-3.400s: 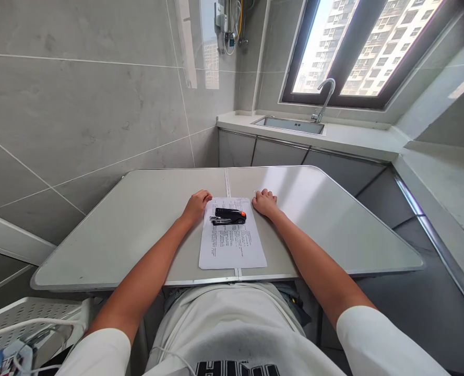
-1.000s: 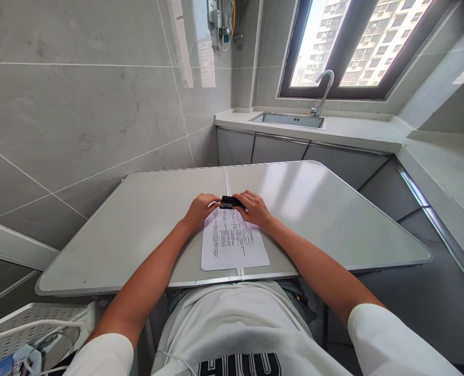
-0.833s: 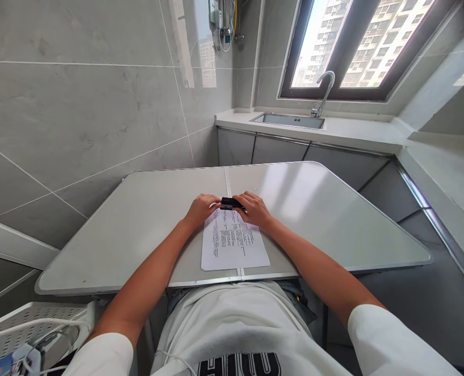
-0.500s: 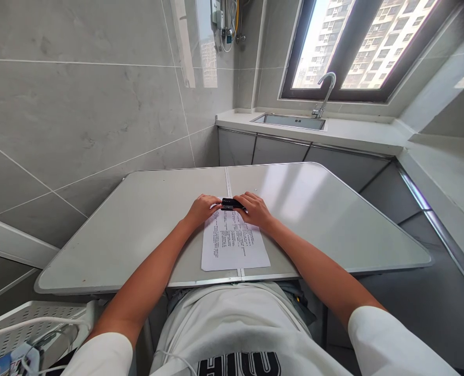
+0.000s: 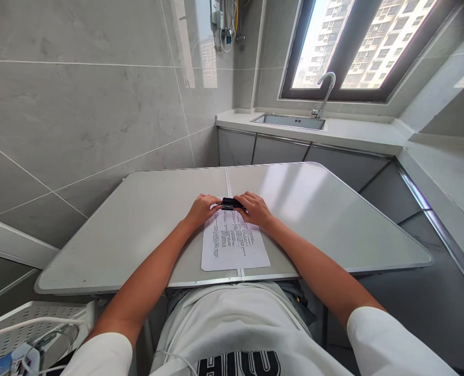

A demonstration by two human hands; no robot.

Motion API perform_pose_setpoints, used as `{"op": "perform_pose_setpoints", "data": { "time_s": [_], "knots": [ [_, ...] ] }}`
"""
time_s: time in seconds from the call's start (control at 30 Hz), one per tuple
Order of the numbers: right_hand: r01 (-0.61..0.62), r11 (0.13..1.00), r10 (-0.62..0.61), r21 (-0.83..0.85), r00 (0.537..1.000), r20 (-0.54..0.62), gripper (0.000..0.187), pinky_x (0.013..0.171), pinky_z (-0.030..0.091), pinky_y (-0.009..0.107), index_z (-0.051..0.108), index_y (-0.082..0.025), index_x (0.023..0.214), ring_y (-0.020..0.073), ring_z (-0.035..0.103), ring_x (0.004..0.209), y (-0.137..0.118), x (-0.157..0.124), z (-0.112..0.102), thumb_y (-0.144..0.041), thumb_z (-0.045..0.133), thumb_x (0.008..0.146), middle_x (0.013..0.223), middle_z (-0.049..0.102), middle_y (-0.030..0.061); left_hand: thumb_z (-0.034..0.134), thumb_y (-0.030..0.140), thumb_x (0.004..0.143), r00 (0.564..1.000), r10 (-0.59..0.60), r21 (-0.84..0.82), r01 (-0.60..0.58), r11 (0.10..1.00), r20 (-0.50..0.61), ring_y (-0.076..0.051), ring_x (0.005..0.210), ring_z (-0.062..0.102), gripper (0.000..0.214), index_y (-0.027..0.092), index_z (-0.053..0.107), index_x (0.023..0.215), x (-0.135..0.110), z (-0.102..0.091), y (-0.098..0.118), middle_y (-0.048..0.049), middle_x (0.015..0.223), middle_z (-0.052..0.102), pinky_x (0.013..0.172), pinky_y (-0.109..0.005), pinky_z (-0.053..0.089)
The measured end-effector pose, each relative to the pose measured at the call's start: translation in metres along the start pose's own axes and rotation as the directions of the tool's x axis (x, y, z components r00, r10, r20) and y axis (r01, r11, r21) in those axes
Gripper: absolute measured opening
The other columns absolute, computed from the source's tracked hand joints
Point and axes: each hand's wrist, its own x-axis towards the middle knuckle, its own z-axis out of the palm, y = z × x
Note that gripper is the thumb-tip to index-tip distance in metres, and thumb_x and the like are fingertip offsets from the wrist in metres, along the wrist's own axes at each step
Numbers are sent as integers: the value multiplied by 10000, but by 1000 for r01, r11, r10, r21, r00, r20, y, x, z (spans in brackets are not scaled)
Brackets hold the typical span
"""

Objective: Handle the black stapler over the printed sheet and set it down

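Note:
A black stapler [image 5: 230, 203] lies crosswise over the far edge of a white printed sheet of paper [image 5: 235, 256]. My right hand [image 5: 254, 209] is closed around its right end, fingers on top and thumb on the near side. At the left end, the fingers and thumb of my left hand [image 5: 203, 210] are pinched together against it. Whether they also grip the paper's far left corner cannot be made out. The sheet's far edge is partly hidden by the stapler and my hands.
The paper rests on a light folding table [image 5: 138, 230] with a centre seam. Beyond it stand a counter with a sink [image 5: 290, 121] and a faucet [image 5: 326, 93] below a window. A white perforated basket [image 5: 24, 319] holding cables and a box is at lower left.

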Motion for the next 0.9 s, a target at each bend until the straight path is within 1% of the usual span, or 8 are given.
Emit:
{"op": "perform_pose_setpoints", "data": {
  "time_s": [0.23,0.37,0.47,0.57,0.63,0.7,0.8,0.9],
  "knots": [
    [-16,1000,16,7,1000,-10,236,736,451,387,618,-199,1219,258,618,869,0,0,1,-364,550,1065,961,748,89,679,267,990,998,28,24,-27,999,-51,-241,1023,748,104,241,761,1048,-1,-3,3,-39,1136,818,970,-430,448],
    [-30,999,30,15,999,-22,232,722,441,380,618,-202,1209,252,612,857,0,0,1,-373,555,1064,932,739,80,680,269,992,994,32,-32,-35,999,-100,-229,993,746,75,238,748,990,-1,-2,2,-33,1100,821,964,-424,457],
    [-32,999,32,19,999,-6,232,719,438,379,619,-204,1214,251,610,857,0,0,1,-369,553,1064,930,739,80,663,283,1001,993,13,-102,-25,994,-115,-225,975,732,112,237,727,922,-1,-3,4,-31,1073,815,964,-428,471],
    [-24,1000,24,18,1000,13,235,735,445,384,624,-203,1219,253,610,873,0,-1,3,-363,558,1061,959,747,84,665,321,1004,980,-10,-191,-28,981,-196,-229,1019,689,110,248,725,948,-2,-5,6,-32,1055,799,942,-411,503],
    [-19,1000,18,20,1000,24,237,751,452,388,630,-204,1220,254,610,883,1,-1,4,-363,566,1056,972,750,84,660,335,1008,966,-35,-224,-23,974,-254,-223,984,661,114,252,726,965,-2,-6,6,-34,1005,781,885,-384,521],
    [-26,999,26,22,999,23,239,752,453,388,635,-203,1219,255,609,883,1,-2,5,-361,575,1050,963,748,82,649,334,1016,957,-57,-238,-13,971,-284,-209,916,643,115,254,731,1003,-2,-6,6,-32,966,759,841,-366,524],
    [-58,998,57,25,998,15,237,743,448,383,639,-202,1219,254,612,887,1,-2,5,-352,586,1043,962,749,81,614,325,1037,962,-24,-239,-44,970,-273,-206,895,623,143,265,743,1053,-2,-4,4,-30,958,759,826,-360,520],
    [-101,995,101,24,995,17,233,744,443,376,644,-207,1213,254,616,889,2,-2,4,-348,606,1032,960,749,80,607,357,1043,970,33,-197,-82,977,-240,-223,898,607,182,265,761,1009,-1,-3,1,-34,920,771,845,-383,508]
  ]
}}
